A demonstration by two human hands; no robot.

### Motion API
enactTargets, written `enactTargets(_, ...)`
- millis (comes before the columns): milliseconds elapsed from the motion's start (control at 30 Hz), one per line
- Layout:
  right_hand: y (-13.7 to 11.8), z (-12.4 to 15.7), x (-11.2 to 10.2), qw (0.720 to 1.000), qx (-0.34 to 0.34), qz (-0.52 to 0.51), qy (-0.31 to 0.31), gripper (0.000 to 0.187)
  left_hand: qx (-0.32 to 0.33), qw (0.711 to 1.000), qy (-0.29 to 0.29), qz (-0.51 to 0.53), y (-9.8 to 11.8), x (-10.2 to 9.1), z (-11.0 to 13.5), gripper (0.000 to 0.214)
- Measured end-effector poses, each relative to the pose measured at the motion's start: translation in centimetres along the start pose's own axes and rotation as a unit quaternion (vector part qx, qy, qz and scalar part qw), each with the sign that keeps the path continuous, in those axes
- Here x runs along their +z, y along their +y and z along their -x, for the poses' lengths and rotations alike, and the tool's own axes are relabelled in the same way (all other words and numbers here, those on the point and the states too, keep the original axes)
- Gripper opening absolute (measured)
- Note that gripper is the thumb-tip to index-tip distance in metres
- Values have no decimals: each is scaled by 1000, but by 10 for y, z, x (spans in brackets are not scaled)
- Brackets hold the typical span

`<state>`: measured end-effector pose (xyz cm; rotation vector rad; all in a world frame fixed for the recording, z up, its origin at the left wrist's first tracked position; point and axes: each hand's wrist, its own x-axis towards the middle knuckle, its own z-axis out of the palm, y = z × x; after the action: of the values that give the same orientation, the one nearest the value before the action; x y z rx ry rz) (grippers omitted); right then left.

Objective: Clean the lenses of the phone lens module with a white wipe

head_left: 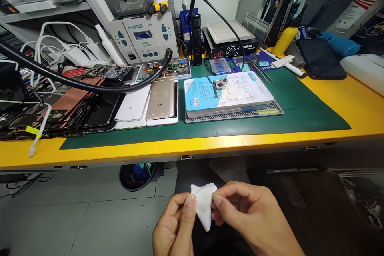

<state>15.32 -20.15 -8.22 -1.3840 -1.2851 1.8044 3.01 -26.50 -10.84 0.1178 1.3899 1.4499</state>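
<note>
A small white cloth (204,205) is stretched between my two hands, below the front edge of the bench. My left hand (178,224) pinches its left side between thumb and fingers. On the other side my right hand (249,212) grips the cloth's right edge, also in a pinch. The cloth's lower end hangs down to a point. Beyond my hands, on the bench, a small camera module (221,84) lies on a blue and white box (228,94), which rests on a grey perforated mat (270,109).
A yellow bench (216,144) carries a green mat (312,108). Phones (161,98) and stacked phone parts (60,108) lie left. Behind stand a soldering station (144,36) and a heating plate (231,44), with a black hose (90,84) crossing. Tweezers (260,71) lie right. A bin (136,178) stands below.
</note>
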Motion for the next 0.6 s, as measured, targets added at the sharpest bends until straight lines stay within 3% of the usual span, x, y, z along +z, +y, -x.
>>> enactTargets(200, -8, -2, -1, 996, 44, -63, -34, 21, -27, 998, -32, 40, 0, -3, -5, 27)
enactTargets(467, -4, -8, -9, 981, 50, -148, -120, 29, -43, 996, -35, 63, 15, 6, -2, 20)
enactTargets(600, -1, -11, -11, 972, 51, -178, -141, 24, -51, 995, -43, 69, 20, 7, -1, 18)
